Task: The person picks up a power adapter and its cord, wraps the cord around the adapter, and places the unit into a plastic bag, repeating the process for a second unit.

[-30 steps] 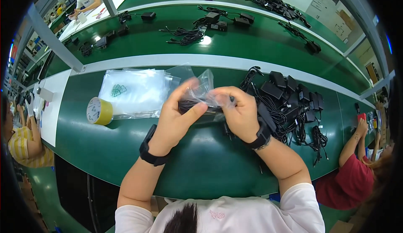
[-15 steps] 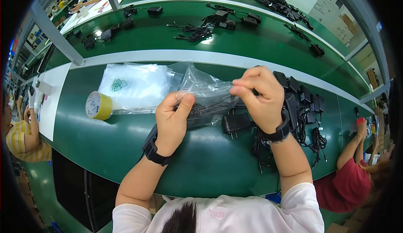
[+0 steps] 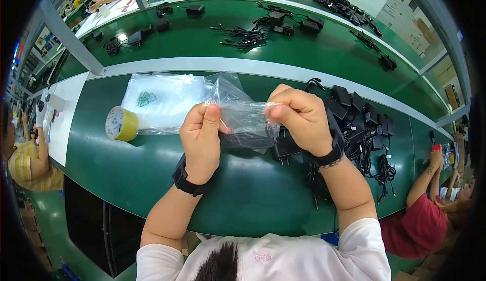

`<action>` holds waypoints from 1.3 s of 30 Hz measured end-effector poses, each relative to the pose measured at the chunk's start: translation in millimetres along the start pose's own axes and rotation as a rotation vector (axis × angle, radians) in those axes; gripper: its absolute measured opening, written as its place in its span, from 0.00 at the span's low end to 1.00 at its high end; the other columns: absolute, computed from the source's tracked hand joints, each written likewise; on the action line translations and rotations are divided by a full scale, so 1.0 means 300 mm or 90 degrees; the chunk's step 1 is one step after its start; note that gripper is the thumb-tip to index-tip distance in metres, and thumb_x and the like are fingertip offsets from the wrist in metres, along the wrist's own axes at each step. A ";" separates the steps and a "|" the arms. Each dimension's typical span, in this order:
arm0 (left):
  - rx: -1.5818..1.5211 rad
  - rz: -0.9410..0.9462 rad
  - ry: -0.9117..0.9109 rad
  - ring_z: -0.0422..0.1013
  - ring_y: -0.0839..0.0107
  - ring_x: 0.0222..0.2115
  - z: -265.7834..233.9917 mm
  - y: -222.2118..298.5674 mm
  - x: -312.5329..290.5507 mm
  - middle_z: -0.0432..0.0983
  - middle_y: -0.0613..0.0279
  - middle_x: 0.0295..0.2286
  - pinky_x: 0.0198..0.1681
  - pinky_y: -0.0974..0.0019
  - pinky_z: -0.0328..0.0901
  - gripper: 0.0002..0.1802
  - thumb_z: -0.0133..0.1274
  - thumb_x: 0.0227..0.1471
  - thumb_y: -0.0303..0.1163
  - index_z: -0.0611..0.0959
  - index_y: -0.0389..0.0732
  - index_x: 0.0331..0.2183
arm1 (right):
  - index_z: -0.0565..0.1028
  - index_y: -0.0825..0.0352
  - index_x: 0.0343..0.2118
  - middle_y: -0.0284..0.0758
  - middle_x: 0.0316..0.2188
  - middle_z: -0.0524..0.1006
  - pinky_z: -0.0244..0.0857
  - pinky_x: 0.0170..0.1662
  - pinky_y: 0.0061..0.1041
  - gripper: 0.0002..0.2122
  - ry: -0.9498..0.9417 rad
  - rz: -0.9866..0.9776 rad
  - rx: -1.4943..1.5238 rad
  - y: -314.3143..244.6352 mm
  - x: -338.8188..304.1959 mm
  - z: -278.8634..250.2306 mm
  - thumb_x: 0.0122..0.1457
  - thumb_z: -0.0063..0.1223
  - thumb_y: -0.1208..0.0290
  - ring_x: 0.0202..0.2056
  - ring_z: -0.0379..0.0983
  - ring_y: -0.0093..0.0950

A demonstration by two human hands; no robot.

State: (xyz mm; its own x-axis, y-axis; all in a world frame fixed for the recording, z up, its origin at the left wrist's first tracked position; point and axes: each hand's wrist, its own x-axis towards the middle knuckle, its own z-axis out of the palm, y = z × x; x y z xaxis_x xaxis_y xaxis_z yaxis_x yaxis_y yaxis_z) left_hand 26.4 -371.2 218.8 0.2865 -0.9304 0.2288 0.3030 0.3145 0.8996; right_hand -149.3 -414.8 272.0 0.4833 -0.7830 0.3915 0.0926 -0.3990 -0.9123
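With the clear plastic bag (image 3: 243, 121) as the clock's centre, a white sheet (image 3: 75, 119) lay far out at nine, its edge meeting the left part of the green counter (image 3: 126, 169). Nearer in, also at nine, a yellow tape roll (image 3: 130, 125) stood at the lower left corner of a stack of clear bags (image 3: 169, 96), which spread across ten. A strip of green surface showed between roll and sheet. The left hand (image 3: 200, 138), at about eight, had thumb and fingers pinching the plastic bag's left side. The bag was stretched between both hands; its lower part looked dark, its contents too unclear to tell. The right hand (image 3: 306, 123), at three, pinched the bag's right edge between thumb and fingers. A black adapter (image 3: 285, 149) showed at four, near that hand; whether it touched the bag could not be told. Farther out at three sprawled a pile of black adapters and cables (image 3: 354, 124). Green surface stretched at six to the counter's curved near edge; a pale rail (image 3: 177, 64) bounded it at twelve.
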 end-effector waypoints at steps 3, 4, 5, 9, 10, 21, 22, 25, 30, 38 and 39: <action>0.036 0.050 -0.011 0.63 0.83 0.18 -0.001 0.015 0.008 0.67 0.69 0.16 0.24 0.79 0.59 0.11 0.44 0.56 0.35 0.73 0.36 0.31 | 0.74 0.71 0.28 0.34 0.23 0.72 0.59 0.26 0.16 0.09 0.005 -0.102 -0.036 -0.007 0.012 0.007 0.55 0.50 0.69 0.23 0.65 0.19; 0.039 0.050 -0.007 0.63 0.83 0.18 0.001 0.021 0.006 0.67 0.69 0.16 0.24 0.79 0.59 0.11 0.44 0.56 0.35 0.73 0.36 0.31 | 0.73 0.71 0.27 0.34 0.22 0.72 0.59 0.26 0.16 0.09 0.028 -0.058 0.002 -0.026 0.009 0.015 0.55 0.50 0.68 0.22 0.65 0.19; 0.048 0.055 -0.008 0.63 0.83 0.18 0.005 0.029 0.002 0.67 0.69 0.16 0.24 0.79 0.60 0.11 0.44 0.57 0.35 0.73 0.36 0.31 | 0.73 0.70 0.27 0.32 0.19 0.72 0.59 0.25 0.16 0.10 -0.020 -0.020 0.060 -0.044 0.012 0.020 0.56 0.49 0.68 0.22 0.66 0.19; 0.036 0.065 0.037 0.63 0.84 0.18 -0.008 0.017 0.012 0.66 0.69 0.17 0.23 0.79 0.60 0.11 0.44 0.57 0.35 0.72 0.37 0.31 | 0.72 0.67 0.25 0.29 0.18 0.74 0.62 0.33 0.22 0.07 -0.107 -0.169 -0.348 -0.073 0.068 0.007 0.57 0.47 0.70 0.26 0.70 0.25; 0.035 0.066 0.038 0.63 0.84 0.18 -0.012 0.019 0.012 0.66 0.69 0.17 0.23 0.79 0.60 0.11 0.44 0.57 0.35 0.72 0.37 0.31 | 0.72 0.67 0.25 0.29 0.18 0.74 0.62 0.33 0.22 0.07 -0.107 -0.169 -0.349 -0.063 0.069 0.009 0.57 0.47 0.70 0.26 0.70 0.25; 0.076 0.105 0.001 0.62 0.84 0.16 -0.016 0.072 0.016 0.65 0.69 0.18 0.20 0.79 0.59 0.11 0.43 0.57 0.35 0.71 0.37 0.30 | 0.72 0.68 0.25 0.33 0.20 0.73 0.62 0.38 0.27 0.12 -0.039 -0.245 -0.301 -0.103 0.080 0.033 0.55 0.50 0.62 0.33 0.68 0.30; 0.076 0.107 0.000 0.62 0.84 0.16 -0.019 0.073 0.016 0.65 0.69 0.18 0.20 0.79 0.59 0.11 0.43 0.57 0.35 0.71 0.37 0.30 | 0.72 0.68 0.25 0.33 0.20 0.73 0.62 0.38 0.27 0.12 -0.039 -0.248 -0.301 -0.101 0.085 0.032 0.55 0.50 0.62 0.33 0.68 0.30; 0.083 0.095 0.069 0.61 0.84 0.15 -0.041 0.060 0.014 0.65 0.69 0.17 0.20 0.79 0.59 0.11 0.43 0.57 0.35 0.71 0.37 0.30 | 0.66 0.66 0.36 0.38 0.30 0.74 0.61 0.42 0.28 0.16 0.108 -0.204 -0.052 -0.103 0.085 0.008 0.53 0.53 0.58 0.37 0.68 0.29; 0.163 0.199 0.072 0.64 0.82 0.16 -0.055 0.045 0.015 0.68 0.68 0.20 0.22 0.79 0.61 0.09 0.45 0.55 0.32 0.72 0.36 0.31 | 0.71 0.67 0.41 0.36 0.40 0.72 0.61 0.45 0.23 0.20 -0.140 0.167 0.026 -0.018 0.022 0.010 0.44 0.63 0.68 0.41 0.68 0.26; 0.238 0.205 -0.008 0.67 0.81 0.17 -0.083 0.052 0.004 0.70 0.66 0.22 0.22 0.78 0.62 0.09 0.46 0.55 0.32 0.73 0.35 0.33 | 0.71 0.68 0.22 0.32 0.20 0.72 0.62 0.29 0.20 0.04 0.023 0.086 -0.036 -0.086 0.088 -0.019 0.49 0.54 0.77 0.22 0.66 0.22; 0.213 0.171 0.017 0.66 0.81 0.17 -0.086 0.057 0.006 0.70 0.66 0.22 0.22 0.78 0.62 0.09 0.46 0.55 0.32 0.73 0.35 0.33 | 0.70 0.68 0.24 0.31 0.19 0.70 0.62 0.31 0.21 0.05 0.116 0.011 0.103 -0.084 0.104 -0.044 0.52 0.52 0.75 0.22 0.65 0.22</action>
State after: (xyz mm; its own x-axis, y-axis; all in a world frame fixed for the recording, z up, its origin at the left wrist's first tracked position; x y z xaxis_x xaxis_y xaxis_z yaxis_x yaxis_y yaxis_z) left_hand 55.6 -362.6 224.8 0.3395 -0.8171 0.4658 -0.0955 0.4627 0.8813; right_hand -148.0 -435.5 308.9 0.3226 -0.8677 0.3783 0.2311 -0.3153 -0.9204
